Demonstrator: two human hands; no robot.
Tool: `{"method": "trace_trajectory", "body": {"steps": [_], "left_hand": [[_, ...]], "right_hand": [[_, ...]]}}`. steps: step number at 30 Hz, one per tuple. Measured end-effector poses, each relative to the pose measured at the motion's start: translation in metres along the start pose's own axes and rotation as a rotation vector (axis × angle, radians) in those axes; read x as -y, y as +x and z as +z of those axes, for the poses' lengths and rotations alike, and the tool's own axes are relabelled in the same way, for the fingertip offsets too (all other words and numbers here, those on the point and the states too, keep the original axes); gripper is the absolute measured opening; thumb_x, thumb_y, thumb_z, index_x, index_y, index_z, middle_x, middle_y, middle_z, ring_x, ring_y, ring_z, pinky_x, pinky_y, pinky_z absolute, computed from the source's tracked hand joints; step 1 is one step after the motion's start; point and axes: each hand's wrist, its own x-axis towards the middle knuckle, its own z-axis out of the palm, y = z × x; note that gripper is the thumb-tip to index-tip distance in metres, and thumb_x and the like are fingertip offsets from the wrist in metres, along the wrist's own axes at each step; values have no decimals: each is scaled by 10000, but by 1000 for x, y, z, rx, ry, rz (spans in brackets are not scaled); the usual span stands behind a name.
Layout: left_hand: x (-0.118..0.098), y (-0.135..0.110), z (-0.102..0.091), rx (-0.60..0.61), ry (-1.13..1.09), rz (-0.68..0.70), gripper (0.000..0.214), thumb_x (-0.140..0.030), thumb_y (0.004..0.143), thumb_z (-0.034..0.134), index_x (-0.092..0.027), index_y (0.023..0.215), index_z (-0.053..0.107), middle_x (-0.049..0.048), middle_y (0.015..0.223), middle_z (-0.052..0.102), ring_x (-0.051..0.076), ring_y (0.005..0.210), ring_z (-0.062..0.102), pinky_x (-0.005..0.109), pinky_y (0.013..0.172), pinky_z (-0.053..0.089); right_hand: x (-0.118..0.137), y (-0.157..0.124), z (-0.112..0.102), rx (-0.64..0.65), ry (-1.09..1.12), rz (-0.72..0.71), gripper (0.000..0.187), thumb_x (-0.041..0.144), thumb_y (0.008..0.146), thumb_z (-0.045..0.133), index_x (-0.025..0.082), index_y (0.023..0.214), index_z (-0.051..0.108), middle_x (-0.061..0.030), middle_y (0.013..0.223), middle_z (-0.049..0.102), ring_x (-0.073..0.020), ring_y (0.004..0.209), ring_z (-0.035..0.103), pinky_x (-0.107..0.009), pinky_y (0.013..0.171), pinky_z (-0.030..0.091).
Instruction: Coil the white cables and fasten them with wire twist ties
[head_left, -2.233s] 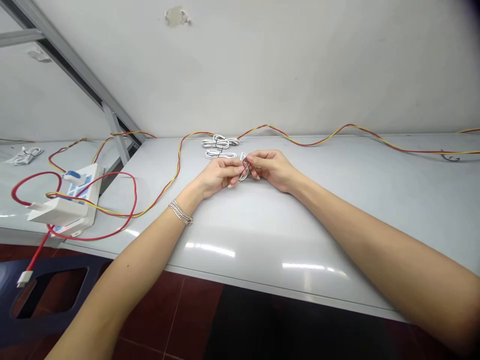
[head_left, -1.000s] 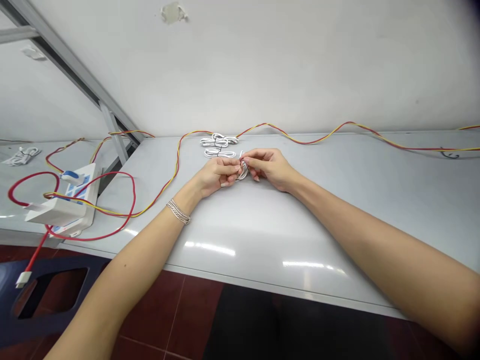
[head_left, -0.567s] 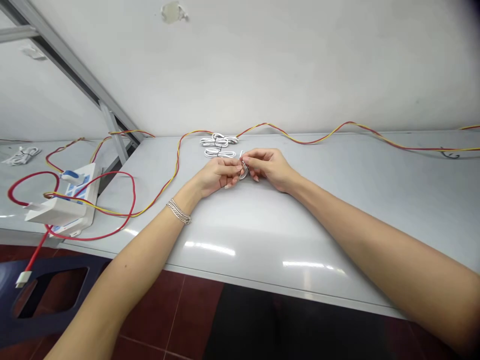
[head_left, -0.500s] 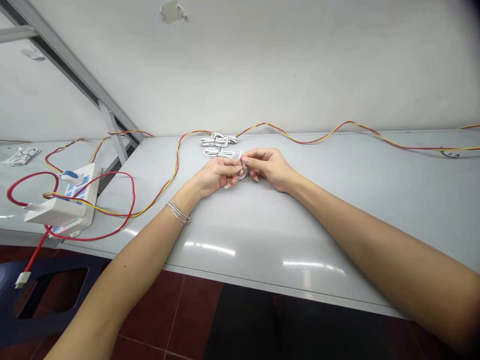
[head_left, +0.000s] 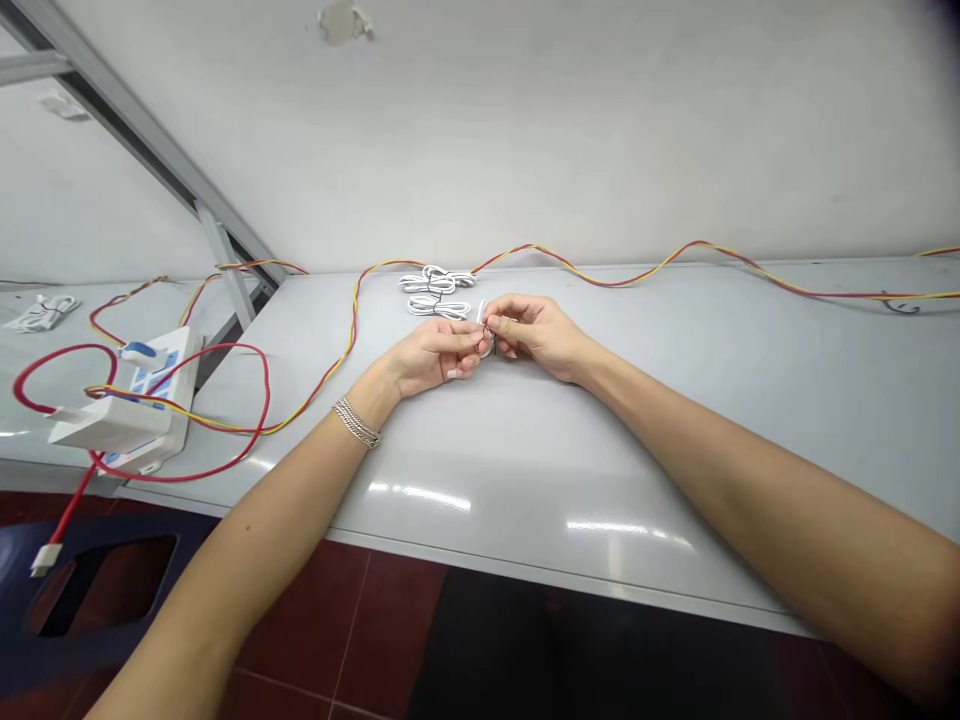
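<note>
Close together over the table, my left hand [head_left: 435, 358] and my right hand [head_left: 541, 338] pinch the ends of a thin dark twist tie [head_left: 485, 329]. The tie sits around a small coiled white cable [head_left: 482, 310], mostly hidden by my fingers. Each hand has thumb and index finger pressed together; the other fingers curl beneath. Just behind my left hand lie coiled white cables, one nearer [head_left: 450, 309] and others farther back [head_left: 427, 283], bound with dark ties.
A red and yellow wire pair [head_left: 585, 278] runs along the wall. On the left stands a white power strip [head_left: 180, 375] with a blue-white plug, a white adapter [head_left: 112, 424] and a looped red cable [head_left: 264, 380]. Another white cable bundle [head_left: 43, 313] lies far left. A dark blue chair [head_left: 150, 630] stands below.
My fingers have shifted only slightly at the tie. Both hands stay in almost the same place, and the things around them have not moved.
</note>
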Motion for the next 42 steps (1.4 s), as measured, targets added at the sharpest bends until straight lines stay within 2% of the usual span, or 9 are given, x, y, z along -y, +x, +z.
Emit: {"method": "trace_trajectory", "body": {"steps": [4,11,17,19,23,27,32,36,42], "left_hand": [[2,1,3,-71,66,63,257,-273,700,830,-89,775,666,23,703,566,50,543,473,179,450,345],[11,7,12,-434,400,381,193,-218,715,811,-136,775,647,8,647,606,73,521,517,202,494,387],[15,7,13,-512,512,513,108,-198,769,756,-145,826,681,25,757,663,80,622,571,190,578,432],[14,8,14,-491,472,485,158,-252,762,770,-132,815,682,31,715,654,90,572,563,203,520,420],[7,6,16,-298,217,286,289,-348,719,808,-97,768,675,47,699,626,103,540,553,213,432,381],[0,2,14,-161,48,135,243,-258,702,822,-83,769,667,18,696,565,62,538,499,183,449,365],[-2,-1,10,-59,-39,44,197,-188,708,799,-68,767,654,8,701,526,42,548,462,164,460,356],[-2,-1,9,-68,-16,12,182,-174,703,793,-72,754,652,2,684,514,36,537,457,158,450,345],[-2,0,11,-256,209,100,181,-189,670,805,-86,742,676,30,662,593,74,517,517,194,433,378]], "right_hand": [[1,0,0,10,-6,-8,385,494,713,825,178,839,643,10,705,610,-81,555,472,-232,509,342],[-2,1,7,-152,-93,-17,416,529,714,817,167,758,618,21,613,518,-79,507,432,-234,476,326],[-3,3,9,-191,-81,-31,464,570,681,824,170,739,597,35,590,494,-71,491,420,-222,459,332],[-3,3,7,-174,-72,-40,464,568,685,820,169,746,592,37,608,495,-69,503,425,-218,470,335],[-3,2,4,-125,-52,-52,464,557,691,819,165,783,588,34,635,514,-73,524,434,-219,483,312],[-2,1,4,-81,-35,-41,461,551,692,821,164,793,594,26,670,541,-71,538,427,-220,499,308],[0,-1,4,-41,-52,-20,446,544,696,823,164,807,616,20,673,550,-76,556,417,-221,509,303],[1,-1,4,-32,-60,-23,431,529,695,825,160,806,633,17,673,563,-77,566,415,-224,524,316],[0,0,5,-58,-102,-28,383,483,708,814,144,791,656,12,674,580,-71,550,427,-231,532,338]]}}
